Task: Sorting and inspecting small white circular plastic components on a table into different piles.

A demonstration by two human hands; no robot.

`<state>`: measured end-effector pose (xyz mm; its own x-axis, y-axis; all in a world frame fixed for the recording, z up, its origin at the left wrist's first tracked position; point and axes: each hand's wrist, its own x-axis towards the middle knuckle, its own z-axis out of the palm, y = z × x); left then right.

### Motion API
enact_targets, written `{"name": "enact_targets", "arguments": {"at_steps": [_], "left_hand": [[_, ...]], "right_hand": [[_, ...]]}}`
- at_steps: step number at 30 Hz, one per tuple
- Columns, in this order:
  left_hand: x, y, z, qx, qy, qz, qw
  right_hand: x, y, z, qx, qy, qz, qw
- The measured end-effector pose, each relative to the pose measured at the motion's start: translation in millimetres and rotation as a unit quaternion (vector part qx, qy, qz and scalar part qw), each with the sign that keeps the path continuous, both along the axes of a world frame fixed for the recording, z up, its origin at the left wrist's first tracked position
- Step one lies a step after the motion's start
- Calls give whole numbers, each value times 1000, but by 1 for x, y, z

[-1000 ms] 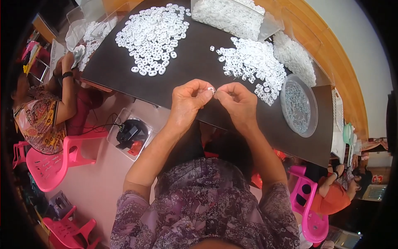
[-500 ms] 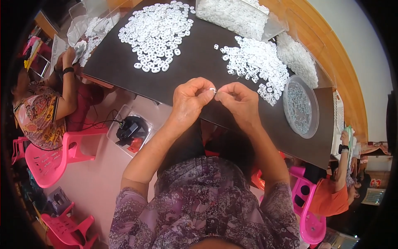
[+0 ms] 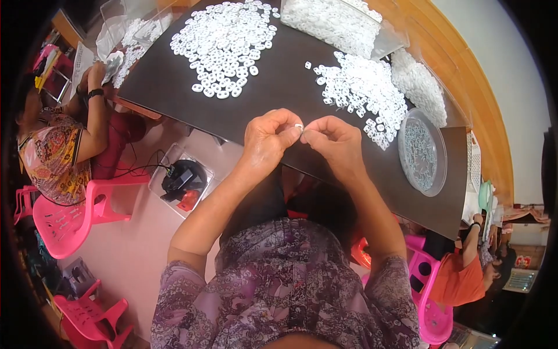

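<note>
Both my hands meet over the near edge of the dark table. A small white plastic piece is pinched between thumb and forefinger of my left hand. My right hand is closed in a pinch against that piece; whatever lies between its fingertips is too small to make out. To the right sits a clear round tray of thin grey metal pieces that look like screws. Beyond my right hand spreads a heap of small white pieces. Farther left lies a pile of white two-holed oval pieces.
Clear bins of white parts stand along the back. A co-worker sits at the left, handling something; another person in orange is at the right. Pink chairs and a clear box with a black device stand on the floor.
The view has shifted slightly. My hands stay pinched together in the same place. The person in orange at the right has lowered an arm.
</note>
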<state>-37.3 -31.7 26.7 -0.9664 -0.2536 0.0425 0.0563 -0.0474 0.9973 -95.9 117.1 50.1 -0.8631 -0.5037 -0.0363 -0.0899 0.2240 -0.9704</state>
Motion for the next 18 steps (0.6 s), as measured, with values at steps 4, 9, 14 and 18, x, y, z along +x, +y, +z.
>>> {"name": "enact_targets", "arguments": {"at_steps": [4, 9, 14, 18], "left_hand": [[1, -3, 0, 6, 6, 2, 1000], [0, -2, -1, -11, 5, 6, 1000], [1, -3, -2, -39, 16, 7, 999], [1, -3, -2, -90, 33, 18, 995]], "right_hand": [[-1, 0, 4, 17, -11, 6, 1000], [-1, 0, 5, 18, -9, 9, 1000], [-1, -1, 4, 25, -7, 10, 1000], [-2, -2, 2, 17, -15, 11, 1000]]}}
